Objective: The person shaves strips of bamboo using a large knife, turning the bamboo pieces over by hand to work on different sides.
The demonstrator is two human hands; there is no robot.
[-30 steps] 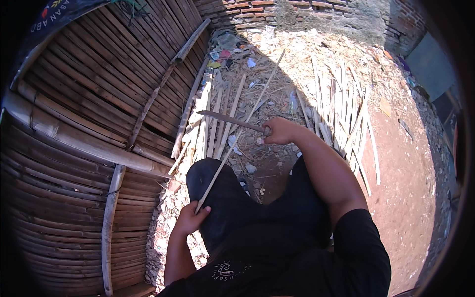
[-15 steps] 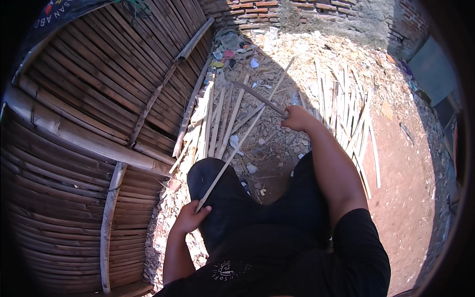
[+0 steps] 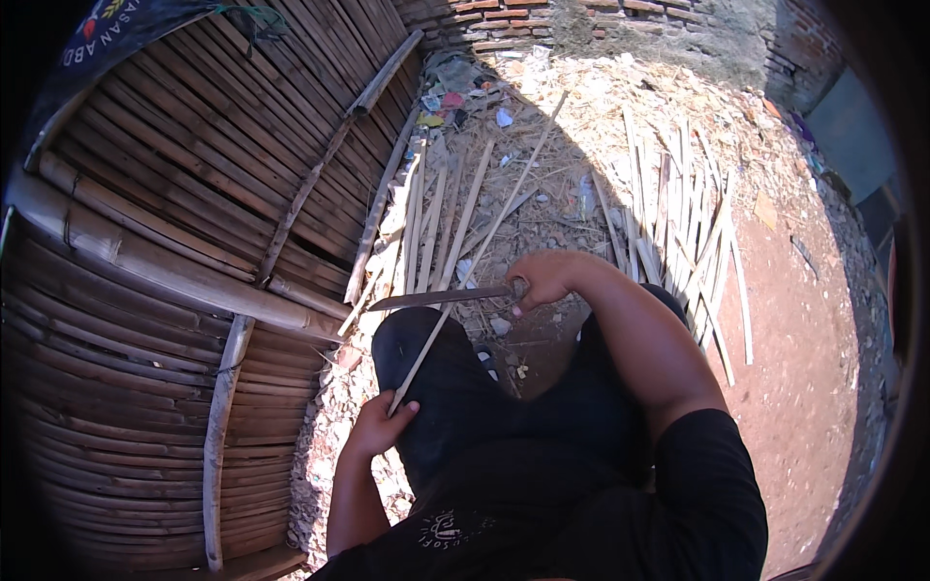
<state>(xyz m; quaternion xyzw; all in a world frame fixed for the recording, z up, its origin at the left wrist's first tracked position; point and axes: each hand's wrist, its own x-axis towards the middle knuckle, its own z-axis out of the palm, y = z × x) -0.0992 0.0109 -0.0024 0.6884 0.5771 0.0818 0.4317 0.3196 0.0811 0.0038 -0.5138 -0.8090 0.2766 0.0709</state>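
Note:
My left hand (image 3: 381,423) is closed around the near end of a long, thin bamboo strip (image 3: 496,227), beside my left knee. The strip slants away from me, up and to the right, passing over that knee. In my right hand (image 3: 544,278) is the handle of a machete (image 3: 441,299), its dark blade pointing left. The blade crosses the strip just beyond my left knee; whether the two touch I cannot tell for sure.
A bamboo slat wall (image 3: 126,368) stands close on my left. Several split bamboo strips (image 3: 463,218) lie ahead, and a larger pile of strips (image 3: 678,213) lies to the right. Rubble and shavings cover the ground up to a brick wall (image 3: 513,24).
My right hand has drawn the machete back toward me along the strip, and the blade has swung to point left. My left hand keeps its grip near the knee.

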